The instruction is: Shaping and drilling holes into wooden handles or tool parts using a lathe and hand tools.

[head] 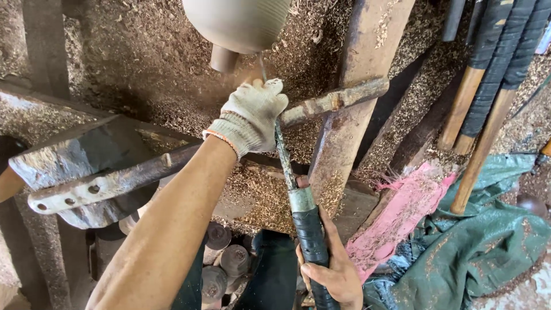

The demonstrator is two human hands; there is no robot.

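Gloved left hand (252,115) and bare right hand (333,270) grip chisel (298,198)

workpiece (238,23): its top is cut off by the frame's upper edge, and its surface blurs smooth.
chisel (298,201): my gloved left hand (252,115) hides the blade's middle; the tip is too thin to make out.
handle end: cut off by the bottom edge under my bare right hand (336,270).
spare tool handles (493,74): their tops are cut off.

Single head-worn view, looking steeply down, close over the wooden tool rest (344,100), sawdust floor below
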